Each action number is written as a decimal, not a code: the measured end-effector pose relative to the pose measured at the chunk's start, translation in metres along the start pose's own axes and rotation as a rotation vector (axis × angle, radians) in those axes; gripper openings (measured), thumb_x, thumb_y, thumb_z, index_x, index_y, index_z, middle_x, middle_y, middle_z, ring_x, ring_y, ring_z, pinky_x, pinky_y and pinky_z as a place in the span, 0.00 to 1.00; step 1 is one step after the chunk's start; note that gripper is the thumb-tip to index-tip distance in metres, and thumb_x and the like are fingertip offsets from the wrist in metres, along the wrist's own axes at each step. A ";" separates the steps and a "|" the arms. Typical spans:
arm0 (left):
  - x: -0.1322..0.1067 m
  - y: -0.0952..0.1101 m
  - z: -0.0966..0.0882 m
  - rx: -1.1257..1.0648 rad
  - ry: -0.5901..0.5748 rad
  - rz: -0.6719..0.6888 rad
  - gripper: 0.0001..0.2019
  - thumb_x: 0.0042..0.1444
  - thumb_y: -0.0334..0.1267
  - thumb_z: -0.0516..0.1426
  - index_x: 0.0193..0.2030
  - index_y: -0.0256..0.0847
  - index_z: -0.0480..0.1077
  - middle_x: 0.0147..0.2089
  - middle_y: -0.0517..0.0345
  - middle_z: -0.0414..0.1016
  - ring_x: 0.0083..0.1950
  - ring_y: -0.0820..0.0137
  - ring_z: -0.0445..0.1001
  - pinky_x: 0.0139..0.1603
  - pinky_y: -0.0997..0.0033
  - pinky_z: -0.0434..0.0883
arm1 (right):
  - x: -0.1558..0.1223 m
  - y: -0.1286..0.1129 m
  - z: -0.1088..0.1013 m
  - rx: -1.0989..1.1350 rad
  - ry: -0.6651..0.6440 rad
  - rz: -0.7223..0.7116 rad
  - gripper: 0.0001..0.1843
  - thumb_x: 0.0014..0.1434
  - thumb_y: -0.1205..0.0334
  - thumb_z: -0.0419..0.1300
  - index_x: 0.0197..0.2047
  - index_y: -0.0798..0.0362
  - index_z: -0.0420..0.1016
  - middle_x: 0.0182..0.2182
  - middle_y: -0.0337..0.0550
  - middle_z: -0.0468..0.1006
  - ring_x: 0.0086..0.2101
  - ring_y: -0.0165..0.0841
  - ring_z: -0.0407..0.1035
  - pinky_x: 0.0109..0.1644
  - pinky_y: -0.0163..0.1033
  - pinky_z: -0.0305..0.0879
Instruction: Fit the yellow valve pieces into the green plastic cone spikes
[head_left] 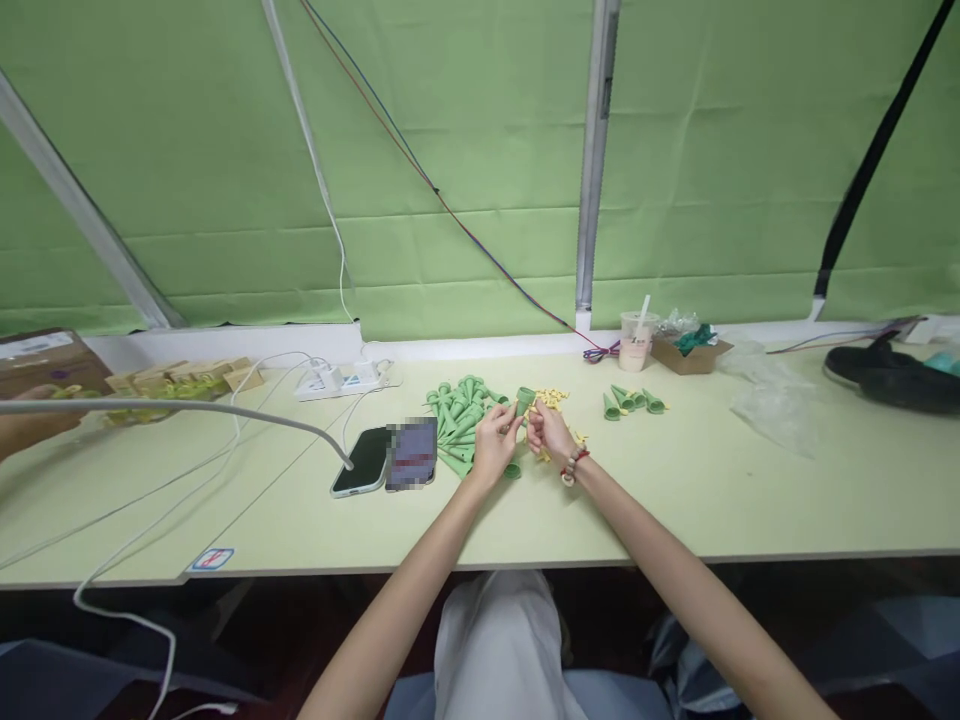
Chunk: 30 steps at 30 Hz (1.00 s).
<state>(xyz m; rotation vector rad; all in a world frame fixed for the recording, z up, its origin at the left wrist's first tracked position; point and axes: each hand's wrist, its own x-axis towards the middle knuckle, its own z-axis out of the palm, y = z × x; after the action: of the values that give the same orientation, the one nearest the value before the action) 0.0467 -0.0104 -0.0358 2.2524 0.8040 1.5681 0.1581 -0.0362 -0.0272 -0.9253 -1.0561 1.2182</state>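
Note:
A green cone-shaped piece [525, 399] is pinched in the fingers of my left hand [496, 440], its wide end up. My right hand [550, 432], with a beaded bracelet on the wrist, is closed right beside that cone; what its fingertips hold is too small to make out. Left of my hands lies a heap of green cones [461, 412]. Small yellow pieces [551, 398] are spread behind and under my right hand. Farther right, several green cones with yellow tips [634, 400] lie in a loose group.
Two phones lie left of the heap, a dark one [365, 460] and one with a blurred screen [412, 455]. Behind stand a power strip [349, 380], a drink cup [635, 340] and a small cardboard box [690, 352]. A white cable [225, 406] crosses the left side, near another person's hand [34, 425].

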 end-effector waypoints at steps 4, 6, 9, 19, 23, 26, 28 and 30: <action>0.002 0.000 -0.004 0.080 0.011 0.109 0.14 0.56 0.35 0.49 0.45 0.41 0.71 0.31 0.55 0.68 0.31 0.73 0.66 0.32 0.74 0.64 | -0.001 -0.008 -0.001 0.179 -0.142 0.113 0.24 0.58 0.44 0.38 0.17 0.49 0.42 0.05 0.28 0.46 0.08 0.24 0.40 0.13 0.30 0.41; 0.001 0.000 -0.005 0.106 0.007 0.124 0.14 0.56 0.33 0.49 0.47 0.42 0.70 0.33 0.54 0.69 0.32 0.72 0.67 0.34 0.74 0.64 | -0.002 -0.009 -0.002 0.199 -0.180 0.102 0.25 0.58 0.43 0.39 0.17 0.50 0.41 0.06 0.27 0.43 0.09 0.23 0.37 0.12 0.29 0.40; -0.001 -0.001 -0.005 0.144 -0.010 0.105 0.15 0.55 0.32 0.49 0.48 0.42 0.69 0.34 0.53 0.69 0.34 0.71 0.68 0.34 0.74 0.64 | 0.001 -0.007 -0.002 0.162 -0.179 0.063 0.24 0.58 0.45 0.41 0.17 0.50 0.40 0.07 0.26 0.41 0.10 0.23 0.36 0.13 0.29 0.40; 0.001 -0.007 -0.002 -0.065 0.031 -0.116 0.13 0.53 0.32 0.52 0.43 0.37 0.72 0.34 0.54 0.70 0.33 0.73 0.68 0.31 0.75 0.66 | -0.001 0.012 -0.010 -0.961 0.170 -0.378 0.18 0.59 0.49 0.42 0.41 0.52 0.64 0.26 0.41 0.73 0.25 0.34 0.67 0.27 0.36 0.58; 0.002 -0.003 -0.002 -0.135 -0.011 -0.137 0.12 0.53 0.33 0.52 0.42 0.37 0.73 0.33 0.54 0.71 0.32 0.73 0.67 0.27 0.77 0.65 | -0.002 0.007 -0.015 -1.160 0.171 -0.520 0.18 0.61 0.54 0.40 0.45 0.52 0.64 0.34 0.44 0.73 0.31 0.34 0.68 0.33 0.36 0.59; 0.002 -0.002 -0.004 -0.115 0.024 -0.146 0.12 0.52 0.32 0.52 0.41 0.36 0.73 0.31 0.54 0.70 0.29 0.74 0.66 0.27 0.76 0.64 | -0.003 0.004 -0.013 -1.229 0.180 -0.571 0.18 0.61 0.51 0.40 0.36 0.52 0.66 0.31 0.42 0.73 0.29 0.32 0.66 0.33 0.34 0.58; 0.003 -0.002 -0.005 -0.102 0.029 -0.140 0.12 0.53 0.33 0.52 0.41 0.36 0.73 0.31 0.55 0.70 0.29 0.75 0.65 0.27 0.76 0.63 | -0.004 0.005 -0.010 -1.239 0.214 -0.551 0.20 0.61 0.51 0.39 0.30 0.52 0.66 0.27 0.42 0.72 0.28 0.32 0.66 0.31 0.34 0.57; 0.002 -0.002 -0.006 -0.093 0.024 -0.110 0.11 0.53 0.34 0.52 0.39 0.37 0.74 0.30 0.56 0.70 0.29 0.74 0.65 0.29 0.75 0.63 | -0.004 0.008 -0.008 -1.200 0.208 -0.462 0.25 0.62 0.51 0.36 0.23 0.52 0.65 0.22 0.41 0.71 0.25 0.31 0.65 0.30 0.34 0.55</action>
<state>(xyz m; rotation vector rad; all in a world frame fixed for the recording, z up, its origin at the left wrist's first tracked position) 0.0407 -0.0077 -0.0326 2.0915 0.8282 1.5526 0.1632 -0.0386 -0.0377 -1.5215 -1.7197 -0.0098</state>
